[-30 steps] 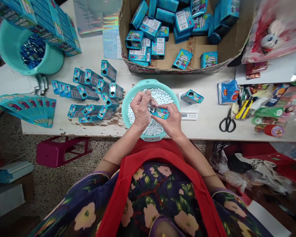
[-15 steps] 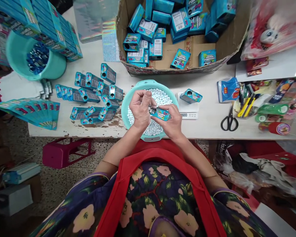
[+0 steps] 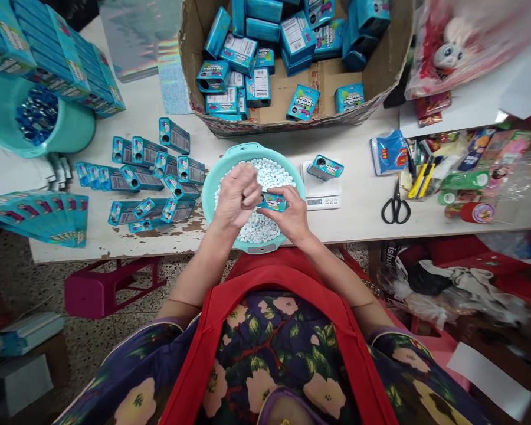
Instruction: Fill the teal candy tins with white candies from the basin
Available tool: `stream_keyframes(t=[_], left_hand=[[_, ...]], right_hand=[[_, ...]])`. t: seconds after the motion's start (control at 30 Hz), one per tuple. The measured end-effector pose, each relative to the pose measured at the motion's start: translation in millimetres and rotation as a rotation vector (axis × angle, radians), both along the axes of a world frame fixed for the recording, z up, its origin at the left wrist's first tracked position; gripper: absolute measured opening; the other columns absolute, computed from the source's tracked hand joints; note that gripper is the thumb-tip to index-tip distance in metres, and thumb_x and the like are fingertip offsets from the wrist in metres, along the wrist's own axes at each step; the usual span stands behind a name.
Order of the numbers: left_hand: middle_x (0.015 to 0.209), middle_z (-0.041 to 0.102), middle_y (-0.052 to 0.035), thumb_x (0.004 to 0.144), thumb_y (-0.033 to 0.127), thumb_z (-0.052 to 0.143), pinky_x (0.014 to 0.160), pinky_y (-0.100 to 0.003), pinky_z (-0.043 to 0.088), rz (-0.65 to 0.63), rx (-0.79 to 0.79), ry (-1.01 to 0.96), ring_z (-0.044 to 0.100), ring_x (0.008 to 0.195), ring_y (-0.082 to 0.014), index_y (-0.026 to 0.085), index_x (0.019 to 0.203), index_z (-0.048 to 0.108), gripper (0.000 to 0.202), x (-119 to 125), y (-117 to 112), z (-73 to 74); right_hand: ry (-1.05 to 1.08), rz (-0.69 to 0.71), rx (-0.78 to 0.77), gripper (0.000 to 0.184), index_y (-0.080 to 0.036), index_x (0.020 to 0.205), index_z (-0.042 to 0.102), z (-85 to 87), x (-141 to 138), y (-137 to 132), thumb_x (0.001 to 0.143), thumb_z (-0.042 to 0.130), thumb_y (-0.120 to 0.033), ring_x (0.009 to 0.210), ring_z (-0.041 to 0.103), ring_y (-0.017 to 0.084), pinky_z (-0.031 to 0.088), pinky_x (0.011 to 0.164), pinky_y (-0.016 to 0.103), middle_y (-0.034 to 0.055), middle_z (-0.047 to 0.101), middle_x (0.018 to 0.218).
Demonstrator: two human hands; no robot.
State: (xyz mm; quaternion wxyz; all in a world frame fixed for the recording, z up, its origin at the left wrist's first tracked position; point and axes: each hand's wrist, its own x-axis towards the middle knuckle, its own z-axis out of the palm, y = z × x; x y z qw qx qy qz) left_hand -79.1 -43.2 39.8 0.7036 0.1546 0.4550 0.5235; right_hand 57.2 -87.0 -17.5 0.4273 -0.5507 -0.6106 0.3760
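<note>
In my right hand (image 3: 295, 213) is a small blue candy box (image 3: 274, 202), gripped between thumb and fingers and lying on its side. My left hand (image 3: 239, 195) is curled closed at the box's left end, its knuckles slightly blurred. Whatever lies inside those fingers is hidden. Both hands are over a turquoise basin (image 3: 209, 193) filled with small pale-blue candies (image 3: 262, 229). Just right of the basin, another blue candy box (image 3: 324, 167) rests on a white digital scale (image 3: 324, 195).
Several blue boxes (image 3: 147, 177) with round openings stand left of the basin. Behind it, a cardboard carton (image 3: 336, 121) holds more boxes. A turquoise bucket (image 3: 77, 127) contains blue shiny pieces. Black scissors (image 3: 396, 206) and yellow cutters (image 3: 420, 179) lie to the right.
My left hand has turned from thumb-up to a curled fist against the box's end. The box stays in my right hand. The whole view has shifted, so the table appears further left.
</note>
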Motion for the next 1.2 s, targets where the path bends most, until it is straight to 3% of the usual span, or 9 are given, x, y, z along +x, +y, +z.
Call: stream_keyframes(t=[0.07,0.17,0.23,0.3,0.43,0.6,0.73,0.83,1.2], left_hand=[[0.053,0.04,0.0061,0.09,0.028,0.062,0.033,-0.012,0.026,0.068,-0.069,-0.06,0.036,0.039,-0.0021,0.018,0.075,0.055,0.019,-14.7,4.0,-10.4],[0.059,0.052,0.0012,0.092,0.026,0.056,0.038,-0.012,0.035,0.132,-0.281,0.037,0.05,0.048,-0.0042,0.016,0.072,0.052,0.023,-31.3,5.7,-45.2],[0.058,0.053,0.0003,0.089,0.022,0.059,0.036,-0.013,0.03,-0.035,-0.455,0.203,0.048,0.044,-0.0047,0.015,0.07,0.052,0.021,-35.7,1.4,-68.6],[0.057,0.053,0.0002,0.083,0.018,0.063,0.034,-0.015,0.023,-0.306,-0.486,0.365,0.042,0.04,-0.0046,0.013,0.074,0.056,0.013,-34.5,-3.3,-81.0],[0.065,0.057,-0.0015,0.078,0.018,0.065,0.043,-0.018,0.031,-0.718,-0.16,0.581,0.045,0.048,-0.0066,0.013,0.079,0.061,0.006,-11.9,11.3,-68.4],[0.068,0.058,-0.0003,0.075,0.017,0.063,0.059,-0.024,0.038,-0.998,0.267,0.898,0.05,0.061,-0.0113,0.015,0.084,0.067,0.01,54.4,71.0,-45.1],[0.083,0.063,-0.003,0.071,0.013,0.062,0.071,-0.028,0.04,-1.076,0.545,1.328,0.056,0.077,-0.0174,0.017,0.085,0.071,0.017,102.7,102.0,-55.5],[0.093,0.063,-0.0066,0.072,0.008,0.059,0.072,-0.03,0.039,-1.098,0.615,1.511,0.058,0.085,-0.0212,0.018,0.094,0.072,0.027,117.3,107.4,-67.5],[0.097,0.063,-0.0077,0.073,0.005,0.056,0.069,-0.03,0.037,-1.036,0.734,1.493,0.057,0.082,-0.02,0.017,0.102,0.069,0.034,115.6,102.8,-68.3]], right_hand=[[0.041,0.002,0.016,0.037,-0.025,0.099,0.066,2.7,4.8,-4.2,0.069,0.084,-0.037,0.096,0.063,0.021,0.05,0.087,0.036,0.0012,0.068,0.097],[0.09,-0.011,0.014,0.038,-0.026,0.101,0.066,7.9,20.3,-17.4,0.069,0.084,-0.039,0.097,0.064,0.02,0.052,0.088,0.036,0.0018,0.068,0.099],[0.102,-0.048,-0.022,0.04,-0.025,0.102,0.067,9.8,36.3,-30.6,0.068,0.085,-0.039,0.095,0.064,0.02,0.053,0.086,0.036,0.0024,0.068,0.099],[0.096,-0.111,-0.065,0.042,-0.025,0.102,0.067,9.6,55.7,-45.1,0.067,0.085,-0.038,0.094,0.065,0.02,0.055,0.084,0.036,0.0028,0.068,0.1],[0.052,-0.285,-0.123,0.04,-0.023,0.101,0.068,3.2,95.8,-69.0,0.067,0.085,-0.035,0.091,0.065,0.019,0.055,0.081,0.035,0.0026,0.067,0.097],[-0.042,-0.45,-0.177,0.04,-0.02,0.098,0.068,-9.6,130.0,-82.0,0.067,0.084,-0.039,0.088,0.065,0.019,0.055,0.081,0.035,0.0034,0.067,0.095],[-0.056,-0.536,-0.217,0.042,-0.02,0.098,0.069,-17.1,143.1,-85.9,0.065,0.084,-0.042,0.086,0.066,0.02,0.055,0.079,0.035,0.0035,0.068,0.094],[-0.05,-0.568,-0.253,0.042,-0.021,0.097,0.069,-21.4,148.5,-87.4,0.064,0.084,-0.043,0.085,0.066,0.02,0.056,0.078,0.036,0.0039,0.068,0.093],[0.007,-0.598,-0.286,0.043,-0.02,0.098,0.07,-27.7,155.1,-82.4,0.063,0.085,-0.041,0.089,0.066,0.02,0.055,0.081,0.037,0.0045,0.068,0.096]])
